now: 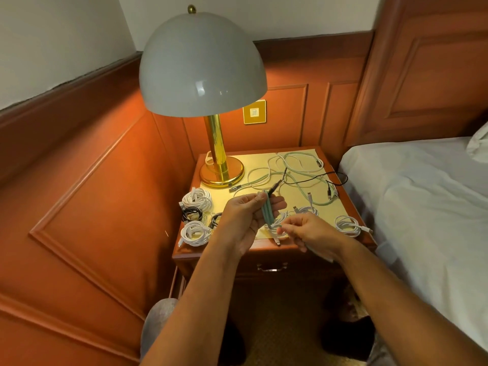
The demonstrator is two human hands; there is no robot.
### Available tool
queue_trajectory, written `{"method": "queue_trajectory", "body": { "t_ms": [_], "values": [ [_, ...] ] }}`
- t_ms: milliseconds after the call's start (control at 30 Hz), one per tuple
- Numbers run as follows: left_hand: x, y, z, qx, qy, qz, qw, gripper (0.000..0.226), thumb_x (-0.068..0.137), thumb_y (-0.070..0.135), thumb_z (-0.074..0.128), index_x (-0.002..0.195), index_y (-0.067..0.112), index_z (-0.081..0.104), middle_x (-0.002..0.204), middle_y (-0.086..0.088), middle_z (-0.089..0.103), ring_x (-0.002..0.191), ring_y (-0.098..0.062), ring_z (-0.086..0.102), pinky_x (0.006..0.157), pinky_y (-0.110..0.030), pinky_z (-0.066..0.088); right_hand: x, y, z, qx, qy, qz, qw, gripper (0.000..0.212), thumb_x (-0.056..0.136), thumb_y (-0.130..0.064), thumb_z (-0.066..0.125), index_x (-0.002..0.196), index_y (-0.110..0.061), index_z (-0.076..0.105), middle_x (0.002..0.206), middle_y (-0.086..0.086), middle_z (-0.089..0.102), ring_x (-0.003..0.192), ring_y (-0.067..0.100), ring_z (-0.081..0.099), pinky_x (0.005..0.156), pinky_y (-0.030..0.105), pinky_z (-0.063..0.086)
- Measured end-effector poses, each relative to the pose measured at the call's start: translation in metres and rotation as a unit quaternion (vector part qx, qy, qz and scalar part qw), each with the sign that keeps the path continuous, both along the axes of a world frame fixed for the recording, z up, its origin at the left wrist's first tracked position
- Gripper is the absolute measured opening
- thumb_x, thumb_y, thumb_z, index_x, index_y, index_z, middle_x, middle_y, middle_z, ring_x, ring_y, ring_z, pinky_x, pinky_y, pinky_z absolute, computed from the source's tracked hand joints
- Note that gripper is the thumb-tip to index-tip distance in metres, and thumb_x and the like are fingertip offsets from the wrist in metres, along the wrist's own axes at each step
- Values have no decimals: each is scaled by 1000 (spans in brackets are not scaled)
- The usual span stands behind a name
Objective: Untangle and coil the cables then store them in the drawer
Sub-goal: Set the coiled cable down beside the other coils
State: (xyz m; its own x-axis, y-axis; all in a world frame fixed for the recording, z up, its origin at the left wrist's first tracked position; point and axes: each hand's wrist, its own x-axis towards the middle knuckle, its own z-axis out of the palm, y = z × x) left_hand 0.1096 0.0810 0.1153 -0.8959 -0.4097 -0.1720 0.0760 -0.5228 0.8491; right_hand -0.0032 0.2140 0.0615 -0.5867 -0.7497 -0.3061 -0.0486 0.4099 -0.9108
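Note:
My left hand [247, 216] holds a pale green cable [267, 208] folded into a few loops, its dark plug sticking up past my fingers. My right hand [309, 231] pinches the same cable just below those loops. Both hands hover over the front of the wooden nightstand [264, 250]. A loose tangle of green, white and black cables [295, 173] lies across the back right of its top. Coiled white cables [197, 198] and small black coils [191, 213] sit at the left front. Another white coil [348, 225] lies at the right front. The drawer [272, 268] below is closed.
A brass lamp [220, 154] with a grey dome shade stands on the nightstand's back left. A bed with a white sheet [422, 196] borders the right side. Wood-panelled walls close in on the left and behind. My knee [158, 323] is low at the left.

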Motion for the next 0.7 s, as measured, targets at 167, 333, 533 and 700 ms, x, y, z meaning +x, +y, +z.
{"method": "queue_trajectory", "body": {
  "t_ms": [167,333,533,700],
  "values": [
    [3,3,2,-16,12,-22,1000,20,98,6,47,100,-6,63,97,-21,72,88,-25,72,75,-28,59,-36,-17,41,106,185,42,976,25,93,-28,62,76,-10,66,61,-1,50,55,11,42,51,25,33],
    [0,11,-5,-56,5,-43,997,24,98,8,49,111,-8,61,104,-22,70,99,-28,69,84,-31,57,-65,-32,97,44,128,137,981,14,93,-8,61,92,4,67,62,0,52,55,9,43,49,22,36],
    [-10,14,-10,-142,-15,-58,988,21,96,7,53,111,-2,64,101,-15,73,97,-23,70,90,-31,54,-48,-42,149,112,199,195,954,13,93,-6,61,91,1,71,56,-4,51,50,7,39,47,20,31],
    [-20,10,-20,-104,-34,15,994,11,92,4,60,98,3,69,89,-9,73,86,-18,71,83,-30,52,-2,-36,131,111,356,117,920,22,93,-3,52,104,-6,70,96,1,64,82,11,56,59,17,40]
  ]
}}
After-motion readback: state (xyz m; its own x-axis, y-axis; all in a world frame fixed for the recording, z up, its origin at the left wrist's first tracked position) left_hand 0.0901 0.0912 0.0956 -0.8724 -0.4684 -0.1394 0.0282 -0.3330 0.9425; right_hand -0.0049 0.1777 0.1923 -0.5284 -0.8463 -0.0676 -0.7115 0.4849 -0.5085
